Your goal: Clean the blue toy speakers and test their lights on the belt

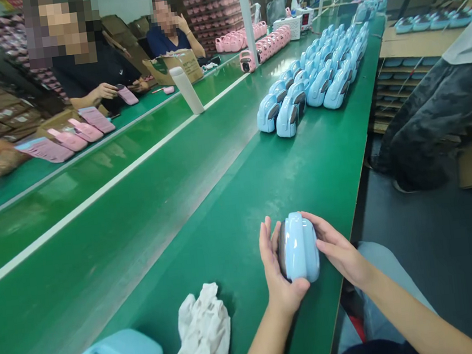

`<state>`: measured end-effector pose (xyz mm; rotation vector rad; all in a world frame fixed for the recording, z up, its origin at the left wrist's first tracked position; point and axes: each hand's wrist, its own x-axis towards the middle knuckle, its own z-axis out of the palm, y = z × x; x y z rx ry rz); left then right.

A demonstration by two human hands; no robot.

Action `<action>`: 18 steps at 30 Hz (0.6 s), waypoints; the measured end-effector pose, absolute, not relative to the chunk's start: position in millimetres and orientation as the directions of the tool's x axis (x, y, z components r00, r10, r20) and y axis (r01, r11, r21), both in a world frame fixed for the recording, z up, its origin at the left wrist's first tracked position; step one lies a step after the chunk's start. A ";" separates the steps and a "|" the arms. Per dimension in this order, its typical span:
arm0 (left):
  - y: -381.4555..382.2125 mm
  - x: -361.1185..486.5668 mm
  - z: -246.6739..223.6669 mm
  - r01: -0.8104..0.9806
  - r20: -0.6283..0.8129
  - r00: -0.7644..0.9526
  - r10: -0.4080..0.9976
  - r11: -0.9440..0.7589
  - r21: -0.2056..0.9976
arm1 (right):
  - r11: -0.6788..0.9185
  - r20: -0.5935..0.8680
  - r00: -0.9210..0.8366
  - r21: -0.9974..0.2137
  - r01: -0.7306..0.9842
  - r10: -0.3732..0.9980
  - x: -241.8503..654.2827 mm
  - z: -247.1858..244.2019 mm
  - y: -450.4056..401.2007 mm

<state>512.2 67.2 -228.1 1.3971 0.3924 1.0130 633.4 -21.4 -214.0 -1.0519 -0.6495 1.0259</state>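
No legible text, red digital display (305,19) too small to read

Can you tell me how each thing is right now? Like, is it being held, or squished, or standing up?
Left hand: cupped around the blue gadget's side.
Right hand: resting against its other side.
Blue gadget: held between both hands.
White cloth: crumpled on the bench.
Green bench: holding the gadgets.
Blue row: gadgets packed close together.
White bottle: standing.
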 end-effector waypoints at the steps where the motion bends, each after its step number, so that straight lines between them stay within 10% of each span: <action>1: 67.1 512.0 -228.2 -0.350 0.325 0.551 0.769 -0.140 0.926 | 0.135 -0.027 0.406 -0.921 -0.366 0.913 633.3 -213.9 -21.6; 18: 76.0 505.8 -237.3 -0.311 0.128 0.377 0.917 -0.005 0.950 | 0.032 -0.098 0.459 -0.963 -0.266 0.883 620.5 -200.9 -1.2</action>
